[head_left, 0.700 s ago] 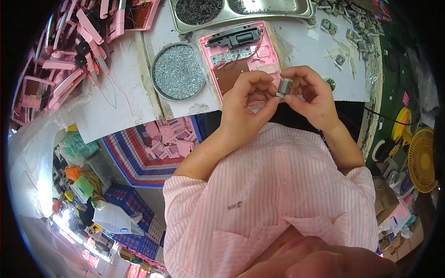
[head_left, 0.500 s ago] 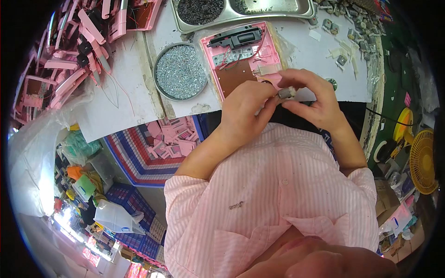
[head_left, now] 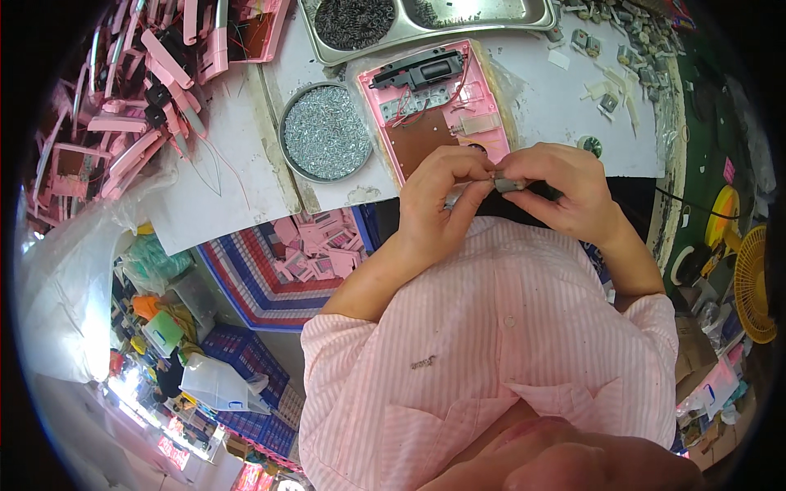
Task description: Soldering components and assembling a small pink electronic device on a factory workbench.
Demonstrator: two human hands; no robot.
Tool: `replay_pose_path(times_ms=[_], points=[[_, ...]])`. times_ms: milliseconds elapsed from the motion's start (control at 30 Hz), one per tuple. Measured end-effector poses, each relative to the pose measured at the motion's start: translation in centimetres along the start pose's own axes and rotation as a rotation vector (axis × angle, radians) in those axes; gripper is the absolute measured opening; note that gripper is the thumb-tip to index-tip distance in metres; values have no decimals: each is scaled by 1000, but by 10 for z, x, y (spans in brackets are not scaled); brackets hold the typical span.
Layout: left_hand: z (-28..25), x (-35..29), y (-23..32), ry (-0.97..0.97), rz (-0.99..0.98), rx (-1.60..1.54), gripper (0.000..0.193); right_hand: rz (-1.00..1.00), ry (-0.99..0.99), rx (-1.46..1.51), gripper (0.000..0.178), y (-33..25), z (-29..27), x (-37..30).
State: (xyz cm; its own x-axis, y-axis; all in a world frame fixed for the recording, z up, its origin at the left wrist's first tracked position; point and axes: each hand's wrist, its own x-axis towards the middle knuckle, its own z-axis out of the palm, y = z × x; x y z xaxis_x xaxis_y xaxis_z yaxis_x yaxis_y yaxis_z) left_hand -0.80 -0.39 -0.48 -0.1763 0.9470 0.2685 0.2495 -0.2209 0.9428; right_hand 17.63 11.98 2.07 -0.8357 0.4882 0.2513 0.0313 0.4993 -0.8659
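Note:
A small grey motor (head_left: 509,186) is held up between my hands, at the near edge of the table. My right hand (head_left: 566,190) pinches its body between thumb and fingers. Thumb and forefinger of my left hand (head_left: 442,195) are pressed together at the motor's left end; what lies between them is too small and covered to name. Just beyond my hands lies an open pink plastic housing (head_left: 393,146) on a clear bag. Inside it sit a black mechanism (head_left: 419,74), thin red wires, a brown board (head_left: 422,139) and a whitish gear part (head_left: 477,124).
A round tin of silver screws (head_left: 326,131) stands left of the housing. Behind is a metal tray (head_left: 467,18) with dark springs. Loose motors (head_left: 626,57) lie at far right, a green reel (head_left: 589,146) nearer. Pink housings (head_left: 123,123) pile up left; below is a striped basket (head_left: 246,282).
My right fingers have closed in round the motor and hold it nearer my left fingertips. The whole view has shifted slightly; the housing stays in place.

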Motion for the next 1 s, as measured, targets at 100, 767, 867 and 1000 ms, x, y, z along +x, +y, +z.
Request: replay_pose_path(times_ms=[100,767,867,1000], points=[[4,2,1,52,75,110,17,-113,24,-124,38,1,1,4],[-6,78,-18,15,147,1026,17,-192,224,-226,30,29,-16,-1],[-14,74,-23,55,193,849,12,-177,246,-251,32,31,-14,9],[-36,49,-32,212,76,570,10,-2,180,-281,32,39,-8,25]])
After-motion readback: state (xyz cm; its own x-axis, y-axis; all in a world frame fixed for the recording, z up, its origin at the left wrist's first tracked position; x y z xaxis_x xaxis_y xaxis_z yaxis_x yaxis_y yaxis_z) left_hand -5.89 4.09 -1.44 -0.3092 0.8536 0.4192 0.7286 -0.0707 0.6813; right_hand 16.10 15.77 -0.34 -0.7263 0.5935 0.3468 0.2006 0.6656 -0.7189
